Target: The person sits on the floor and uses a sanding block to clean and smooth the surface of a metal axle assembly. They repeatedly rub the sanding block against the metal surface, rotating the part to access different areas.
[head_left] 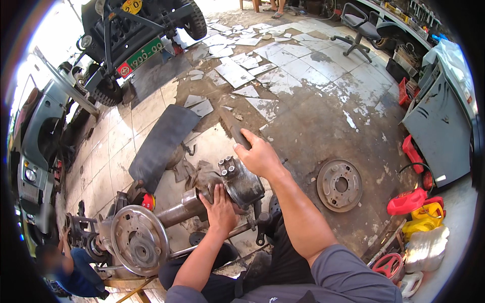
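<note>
My right hand [260, 156] is closed round the handle of a wire brush [232, 126], raised above the far side of a greasy metal axle housing [174, 214]. The brush's bristles face left, apart from the metal. My left hand [221, 209] lies on the axle with its fingers stretched out, just left of the thick end [245, 187], which carries several bolt heads on top. A crumpled grey rag [204, 174] lies just beyond those fingers. At the axle's left end sits a round brake plate [140, 240] with a hub at its centre.
Another brake plate [339, 185] lies on the stained floor to the right. A dark curved panel [164, 139] lies beyond the axle. Broken tiles [235, 73] litter the far floor. Red and yellow jugs [424, 217] stand at right. Another person [76, 265] crouches at lower left near parked vehicles.
</note>
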### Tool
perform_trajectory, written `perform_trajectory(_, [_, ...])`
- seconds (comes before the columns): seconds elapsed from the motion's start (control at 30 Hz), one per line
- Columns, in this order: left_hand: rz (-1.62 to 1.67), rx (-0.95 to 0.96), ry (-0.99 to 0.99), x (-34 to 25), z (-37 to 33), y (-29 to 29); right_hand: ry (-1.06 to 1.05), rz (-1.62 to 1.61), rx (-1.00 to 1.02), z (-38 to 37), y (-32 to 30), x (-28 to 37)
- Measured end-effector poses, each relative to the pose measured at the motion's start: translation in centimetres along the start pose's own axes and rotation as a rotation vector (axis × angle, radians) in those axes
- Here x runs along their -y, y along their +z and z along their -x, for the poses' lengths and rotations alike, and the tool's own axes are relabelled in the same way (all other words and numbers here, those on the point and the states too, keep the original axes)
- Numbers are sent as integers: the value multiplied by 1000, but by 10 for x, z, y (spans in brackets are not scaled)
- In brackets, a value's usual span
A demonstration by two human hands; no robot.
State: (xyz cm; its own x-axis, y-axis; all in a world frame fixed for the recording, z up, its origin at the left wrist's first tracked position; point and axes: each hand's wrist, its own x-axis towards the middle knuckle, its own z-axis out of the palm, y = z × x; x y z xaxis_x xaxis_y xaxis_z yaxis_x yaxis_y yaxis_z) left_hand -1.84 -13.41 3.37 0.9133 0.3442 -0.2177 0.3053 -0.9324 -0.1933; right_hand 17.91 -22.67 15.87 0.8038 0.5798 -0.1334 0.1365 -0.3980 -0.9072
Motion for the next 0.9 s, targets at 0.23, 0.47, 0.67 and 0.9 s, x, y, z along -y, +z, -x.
perform_trajectory(0.23, [-72, 179, 80, 48, -69, -14, -140, 9, -120, -19, 11, -15])
perform_trajectory(0.47, [-79, 281, 83, 39, -61, -41, -134, 29, -107, -19, 9, -11])
perform_trajectory(0.67, [-75, 91, -37, 12, -2, -27, -61, -70, -40, -12, 4, 1])
perform_trajectory(0.9, [2, 24, -133, 8, -19, -21, -85, -35, -68, -15, 5, -5])
